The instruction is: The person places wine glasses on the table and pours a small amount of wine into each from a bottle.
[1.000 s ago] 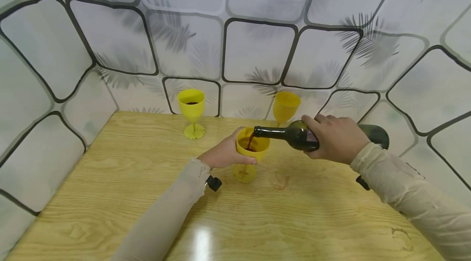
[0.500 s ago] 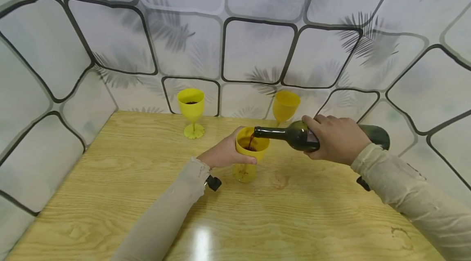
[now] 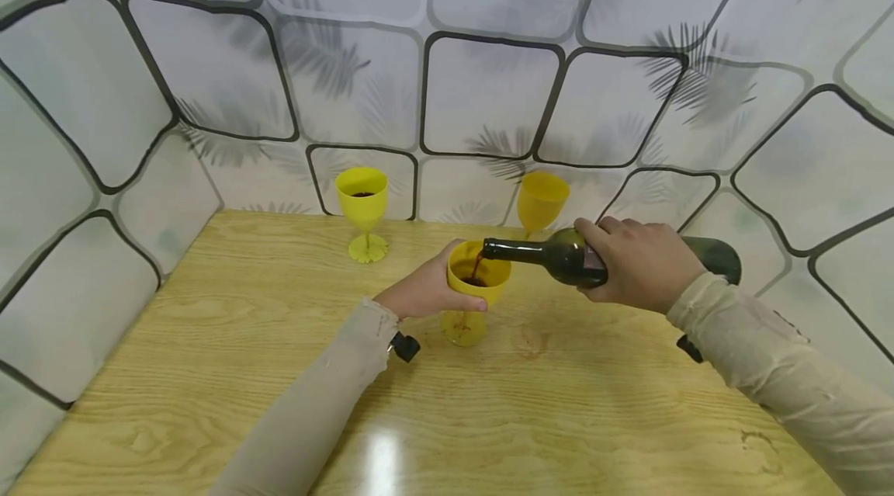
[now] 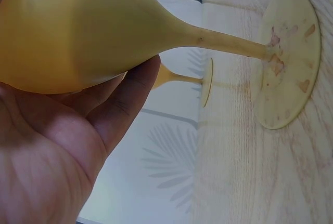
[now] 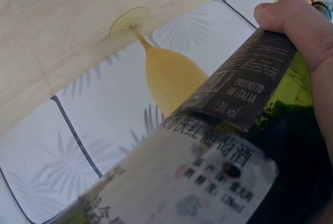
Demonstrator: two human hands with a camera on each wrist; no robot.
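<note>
My left hand (image 3: 422,286) grips the bowl of a yellow goblet (image 3: 492,296), which stands upright with its foot on the table. In the left wrist view, dark red stains mark the foot (image 4: 289,78) of that goblet. My right hand (image 3: 642,263) holds a dark green wine bottle (image 3: 541,254) around its body, tipped almost level. The bottle's mouth is over the goblet's rim, and a thin stream of dark red wine (image 3: 477,267) runs into the bowl. Some dark liquid shows at the bottom. Labels (image 5: 234,86) on the bottle face the right wrist camera.
A second yellow goblet (image 3: 363,205) with dark liquid stands at the back left of the wooden table (image 3: 244,325). Behind the bottle stands a third yellow goblet (image 3: 542,205), its foot hidden in the head view. A patterned wall (image 3: 489,100) rises along the table's back edge.
Wine keeps running from the bottle, and the dark liquid in the held goblet looks slightly fuller than a second ago. Both hands stay nearly still.
</note>
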